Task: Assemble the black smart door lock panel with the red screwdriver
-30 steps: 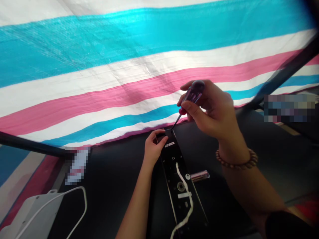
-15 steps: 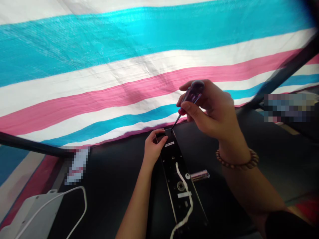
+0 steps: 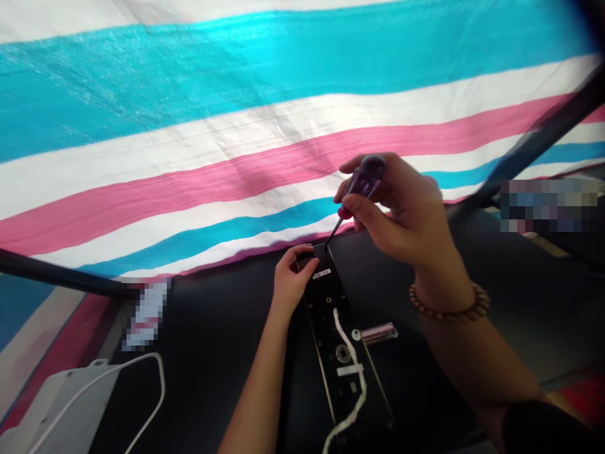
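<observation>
My right hand is closed around the handle of a screwdriver. The handle is translucent and dark with a red collar, and the thin shaft slants down to the left. Its tip touches the far right corner of a long black panel. At the panel's far left corner, my left hand grips the edge between thumb and fingers. Running along the panel from its middle towards me is a white cable. Small screw holes, a round fitting and white labels show on its face.
A black tabletop lies under the panel. Just right of the panel is a small clear-and-pink packet. A grey-white box and a looped white cord are at lower left. Striped sheeting rises behind, between dark frame bars.
Almost nothing differs. The screwdriver and my right hand have shifted very slightly, with the tip still at the panel's corner. My left hand stays in place.
</observation>
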A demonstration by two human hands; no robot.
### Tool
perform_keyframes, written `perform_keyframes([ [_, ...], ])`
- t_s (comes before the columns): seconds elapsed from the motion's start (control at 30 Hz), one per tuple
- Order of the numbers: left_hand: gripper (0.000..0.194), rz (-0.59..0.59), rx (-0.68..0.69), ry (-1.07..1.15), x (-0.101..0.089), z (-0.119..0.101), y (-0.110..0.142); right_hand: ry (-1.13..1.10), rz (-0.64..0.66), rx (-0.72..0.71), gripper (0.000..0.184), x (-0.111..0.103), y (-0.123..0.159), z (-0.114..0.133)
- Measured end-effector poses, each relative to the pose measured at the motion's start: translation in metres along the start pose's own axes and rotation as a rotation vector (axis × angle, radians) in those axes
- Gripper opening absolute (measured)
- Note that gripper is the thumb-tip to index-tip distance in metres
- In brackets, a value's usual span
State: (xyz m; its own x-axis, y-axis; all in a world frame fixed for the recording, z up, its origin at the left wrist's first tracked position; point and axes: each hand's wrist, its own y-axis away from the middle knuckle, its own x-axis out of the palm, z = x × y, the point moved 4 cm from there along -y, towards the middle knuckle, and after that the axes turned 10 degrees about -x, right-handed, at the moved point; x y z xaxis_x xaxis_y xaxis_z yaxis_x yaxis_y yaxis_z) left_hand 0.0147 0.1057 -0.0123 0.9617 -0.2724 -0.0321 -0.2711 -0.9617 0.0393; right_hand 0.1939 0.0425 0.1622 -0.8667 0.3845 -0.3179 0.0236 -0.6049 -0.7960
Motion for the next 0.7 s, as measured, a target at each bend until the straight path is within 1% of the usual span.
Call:
perform_keyframes([
  [0.37, 0.029, -0.003, 0.016, -0.008, 0.0002, -0.0018, 0.0000, 0.023, 0.040, -0.019, 0.032, -0.0003, -0.0001, 0.0037],
  [0.57, 0.028, -0.004, 0.016, -0.004, -0.0003, -0.0001, -0.0007, 0.046, 0.067, 0.006, 0.029, 0.0002, 0.0002, 0.0024],
  [0.7, 0.028, -0.008, 0.010, -0.002, -0.0002, -0.0002, -0.0004, 0.052, 0.063, 0.016, 0.028, 0.0001, -0.0001, 0.0027],
])
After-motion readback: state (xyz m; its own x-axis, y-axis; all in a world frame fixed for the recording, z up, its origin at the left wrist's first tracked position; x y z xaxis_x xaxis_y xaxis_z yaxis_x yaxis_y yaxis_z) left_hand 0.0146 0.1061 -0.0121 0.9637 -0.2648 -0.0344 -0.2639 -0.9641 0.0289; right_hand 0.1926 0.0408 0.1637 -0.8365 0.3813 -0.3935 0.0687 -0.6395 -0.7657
